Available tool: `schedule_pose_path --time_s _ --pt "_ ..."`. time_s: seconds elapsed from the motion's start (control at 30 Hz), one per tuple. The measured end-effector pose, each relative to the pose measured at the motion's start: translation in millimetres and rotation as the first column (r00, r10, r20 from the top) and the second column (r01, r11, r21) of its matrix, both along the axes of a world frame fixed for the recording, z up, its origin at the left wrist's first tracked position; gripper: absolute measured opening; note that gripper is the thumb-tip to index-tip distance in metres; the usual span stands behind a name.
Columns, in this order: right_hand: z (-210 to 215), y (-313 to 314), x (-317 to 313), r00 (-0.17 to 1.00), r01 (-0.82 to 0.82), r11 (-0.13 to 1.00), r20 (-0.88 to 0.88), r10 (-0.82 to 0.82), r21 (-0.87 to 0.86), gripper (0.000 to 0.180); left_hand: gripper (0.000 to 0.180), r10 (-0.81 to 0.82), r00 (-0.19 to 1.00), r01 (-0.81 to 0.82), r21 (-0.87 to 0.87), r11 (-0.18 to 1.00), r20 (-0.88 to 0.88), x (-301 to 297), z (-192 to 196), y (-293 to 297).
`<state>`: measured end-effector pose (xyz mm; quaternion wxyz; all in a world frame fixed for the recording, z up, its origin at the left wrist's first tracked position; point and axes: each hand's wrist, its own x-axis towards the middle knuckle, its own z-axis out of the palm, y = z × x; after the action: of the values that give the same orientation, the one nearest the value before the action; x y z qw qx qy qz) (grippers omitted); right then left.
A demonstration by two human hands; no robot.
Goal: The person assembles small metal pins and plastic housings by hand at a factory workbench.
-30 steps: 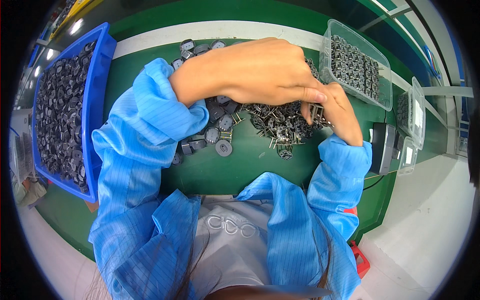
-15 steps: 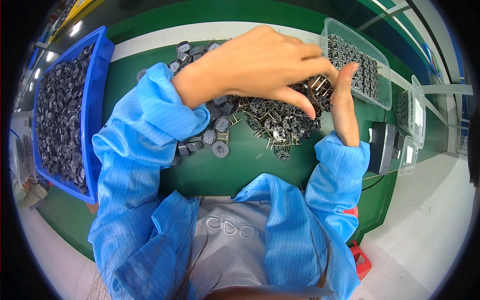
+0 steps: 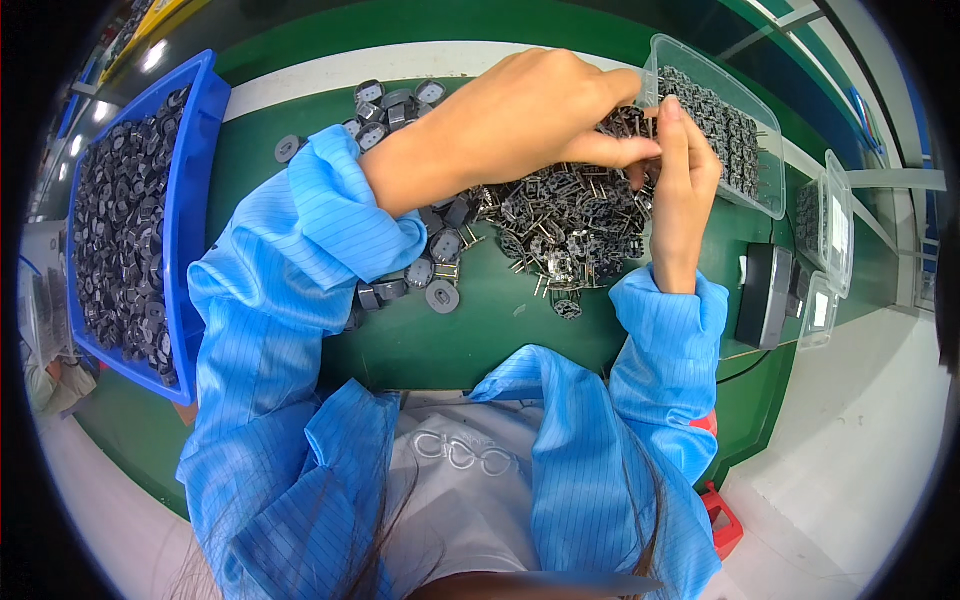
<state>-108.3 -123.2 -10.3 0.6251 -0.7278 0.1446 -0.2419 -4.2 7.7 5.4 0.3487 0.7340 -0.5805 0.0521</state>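
Big blue bin (image 3: 190,215) full of dark round parts at worktop's (image 3: 500,320) left edge. Black box (image 3: 765,295), small clear boxes (image 3: 835,220) near right edge.

- I see bright, even overhead light; a lamp glares at the upper left, reflecting off the blue bin (image 3: 190,215).
- Soft shadows lie under the sleeves on the green worktop (image 3: 500,320).
- Fisheye bending curves straight edges near the rim; black vignette surrounds the circle.
- Centre sharp; margins soften, and hair at the bottom blurs.
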Motion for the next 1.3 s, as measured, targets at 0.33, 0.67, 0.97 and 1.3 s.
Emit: schedule_pose_path --time_s 0.33,0.67,0.97,1.3 --pt "-11.6 3.9 1.5 0.971 0.197 0.978 0.152 -0.185 -0.065 0.053 0.029 -0.211 0.919 0.162 -0.17 0.972 -0.334 -12.3 -14.0 -8.7" --pt "-6.3 -8.2 2.2 0.991 -0.017 0.984 0.131 -0.006 0.179 0.054 0.029 -0.131 0.874 0.12 -0.053 0.991 -0.468 -0.9 -13.8 -7.5" --pt "-9.6 -9.2 1.5 0.981 0.193 0.906 0.076 -0.178 -0.377 0.043 0.036 -0.098 0.979 0.104 0.021 0.994 -0.176 1.3 -3.4 -3.5" --pt "9.9 -32.9 -4.6 0.937 -0.242 0.968 0.245 0.249 -0.058 0.028 0.031 -0.076 0.983 0.081 0.021 0.997 -0.167 11.0 0.7 2.9"
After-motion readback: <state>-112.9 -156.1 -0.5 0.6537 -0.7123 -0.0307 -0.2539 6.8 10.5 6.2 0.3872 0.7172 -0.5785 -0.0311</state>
